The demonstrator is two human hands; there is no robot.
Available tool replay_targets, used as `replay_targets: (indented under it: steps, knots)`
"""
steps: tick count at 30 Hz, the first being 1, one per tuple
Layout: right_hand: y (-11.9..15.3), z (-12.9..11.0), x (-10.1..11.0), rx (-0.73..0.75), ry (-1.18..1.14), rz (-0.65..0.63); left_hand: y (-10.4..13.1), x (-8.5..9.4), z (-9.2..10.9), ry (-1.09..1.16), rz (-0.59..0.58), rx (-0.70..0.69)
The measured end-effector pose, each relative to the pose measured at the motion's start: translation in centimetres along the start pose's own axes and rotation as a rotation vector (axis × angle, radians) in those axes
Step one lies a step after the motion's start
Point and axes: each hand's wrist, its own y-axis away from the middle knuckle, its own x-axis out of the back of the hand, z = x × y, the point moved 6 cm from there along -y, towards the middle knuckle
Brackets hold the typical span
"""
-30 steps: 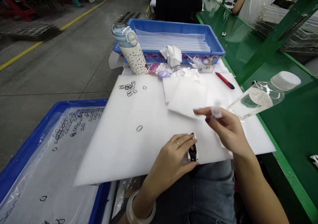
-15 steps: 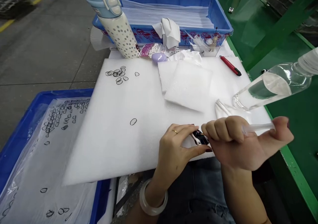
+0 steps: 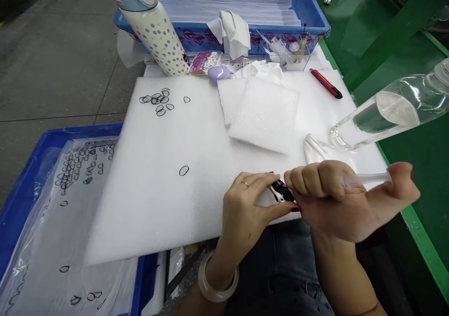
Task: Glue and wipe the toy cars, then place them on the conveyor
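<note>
Between the thumb and fingers of my left hand point(image 3: 245, 208) is a small glossy black-and-white piece point(image 3: 283, 192), partly covered by the fingertips. My right hand point(image 3: 345, 201) is closed around a clear plastic syringe, its thumb on the end of the pale plunger point(image 3: 368, 179). The syringe's barrel is hidden in the fist, and its tip is not visible against the piece. Both hands meet above the near edge of the white foam sheet point(image 3: 140, 204). One thin black ring point(image 3: 184, 170) lies on the foam left of my hands.
More black rings point(image 3: 159, 99) lie at the back left. Foam pads point(image 3: 263, 115), a red cutter point(image 3: 326, 83) and a clear bottle point(image 3: 382, 110) lie beyond my hands. A dotted tumbler point(image 3: 157, 40) stands before a blue bin point(image 3: 315, 17). Another blue tray point(image 3: 42, 143) is at left.
The view has shifted slightly, so the table things sit a little higher and mostly further left. Both hands keep their grips, and the piece stays between them.
</note>
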Motion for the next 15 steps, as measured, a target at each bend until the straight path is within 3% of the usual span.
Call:
replay_targets:
  steps: [15]
  knots:
    - [0.87,-0.74,-0.23,0.03,0.127,0.079,0.03,0.0,-0.2,-0.03,-0.011,0.016]
